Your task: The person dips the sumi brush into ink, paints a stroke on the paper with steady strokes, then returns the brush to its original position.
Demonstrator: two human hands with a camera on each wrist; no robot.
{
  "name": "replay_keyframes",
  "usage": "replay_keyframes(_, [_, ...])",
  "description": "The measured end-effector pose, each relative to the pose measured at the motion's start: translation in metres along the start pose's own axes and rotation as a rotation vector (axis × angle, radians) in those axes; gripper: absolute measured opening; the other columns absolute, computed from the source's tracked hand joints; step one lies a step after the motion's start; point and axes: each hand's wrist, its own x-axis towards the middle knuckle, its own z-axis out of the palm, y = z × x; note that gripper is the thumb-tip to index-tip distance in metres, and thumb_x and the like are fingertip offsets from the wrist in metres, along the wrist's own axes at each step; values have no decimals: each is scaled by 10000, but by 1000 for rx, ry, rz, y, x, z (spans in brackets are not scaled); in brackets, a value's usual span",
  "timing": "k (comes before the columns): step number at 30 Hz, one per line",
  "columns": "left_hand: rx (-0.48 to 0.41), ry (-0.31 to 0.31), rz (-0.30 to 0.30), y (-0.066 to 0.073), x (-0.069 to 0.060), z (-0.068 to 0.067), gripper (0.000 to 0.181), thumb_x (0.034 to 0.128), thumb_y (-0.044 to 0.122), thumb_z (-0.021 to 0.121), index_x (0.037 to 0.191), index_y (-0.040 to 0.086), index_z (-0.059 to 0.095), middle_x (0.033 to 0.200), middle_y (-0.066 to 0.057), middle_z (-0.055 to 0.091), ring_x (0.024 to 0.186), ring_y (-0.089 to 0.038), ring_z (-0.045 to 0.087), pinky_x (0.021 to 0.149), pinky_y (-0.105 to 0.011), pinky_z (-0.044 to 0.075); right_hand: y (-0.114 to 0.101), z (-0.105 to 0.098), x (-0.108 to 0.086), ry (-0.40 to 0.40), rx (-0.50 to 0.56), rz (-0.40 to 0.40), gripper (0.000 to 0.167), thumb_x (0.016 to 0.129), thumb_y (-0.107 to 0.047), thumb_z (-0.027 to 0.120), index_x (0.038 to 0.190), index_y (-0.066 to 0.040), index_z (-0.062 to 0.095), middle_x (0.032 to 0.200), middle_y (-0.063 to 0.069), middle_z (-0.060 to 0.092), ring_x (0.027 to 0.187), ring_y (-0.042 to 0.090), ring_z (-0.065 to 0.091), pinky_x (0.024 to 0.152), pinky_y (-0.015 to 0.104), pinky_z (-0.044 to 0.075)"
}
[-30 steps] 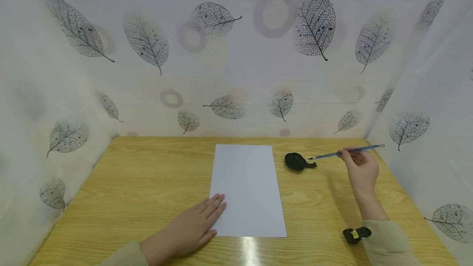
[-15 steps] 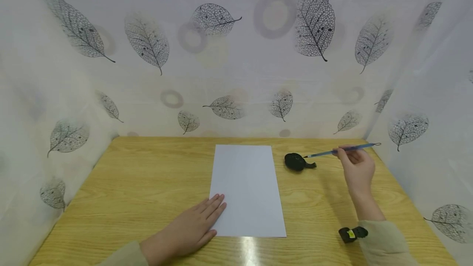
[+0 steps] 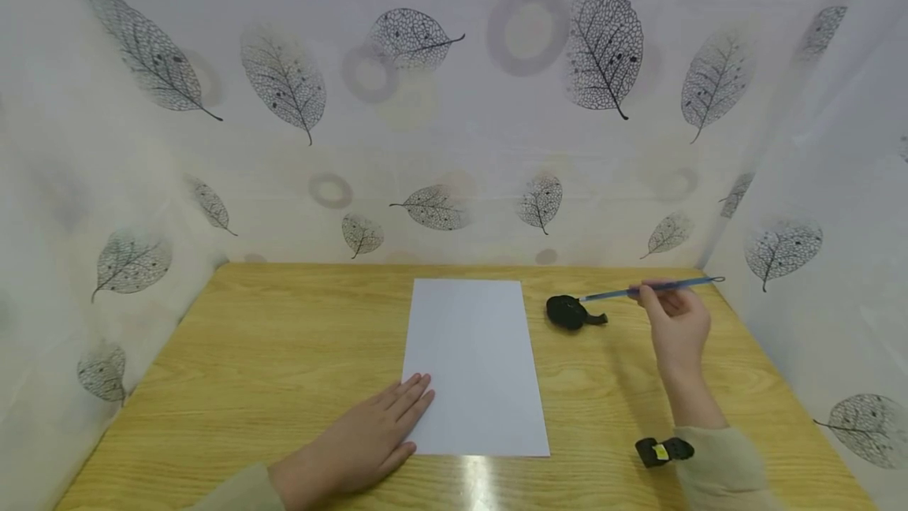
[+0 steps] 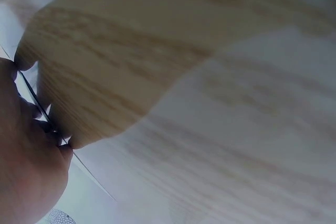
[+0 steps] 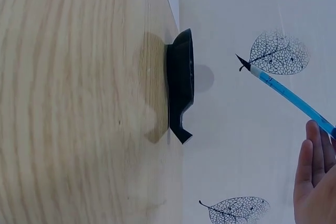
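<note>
My left hand (image 3: 362, 436) lies flat with straight fingers on the lower left edge of a white sheet of paper (image 3: 471, 361). In the left wrist view, its fingers appear at the left beside the paper's edge. My right hand (image 3: 677, 330) pinches a blue writing brush (image 3: 617, 292) by its shaft, tilted, with a loop at the far end. The dark brush tip points left, near a small black ink dish (image 3: 566, 313) with a short handle. In the right wrist view, the brush tip hangs above the ink dish (image 5: 181, 80), apart from it.
A wooden table (image 3: 284, 337) carries the paper and the dish. Pale curtains printed with leaves (image 3: 454, 117) enclose it at the back and both sides. A black wrist camera (image 3: 663, 452) sits at the right sleeve.
My right hand has shifted left with the brush, bringing its tip from right of the ink dish to the dish's right rim as seen from the head. The left hand stays still.
</note>
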Motion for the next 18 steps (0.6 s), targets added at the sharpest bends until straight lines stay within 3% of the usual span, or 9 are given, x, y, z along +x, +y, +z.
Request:
replay_keyframes(7, [-9,-6,-4,0,0,0,640,1139,435,393,1649,49,362,1750,-123,306,1618,-259,334,1294,-421,376,-5,7,-4,-30,-6,-7,64,979,80,680,1019,123,703,826,-106,799,756,4,767,787,120,615])
replay_keyframes(18, [-15,22,5,0,-1,2,633,1141,427,397,1645,47,369,1744,-127,320,1609,-262,353,1282,-427,396,-11,19,-12,-49,50,-10,44,984,71,677,992,100,710,840,-65,807,769,29,778,785,146,627])
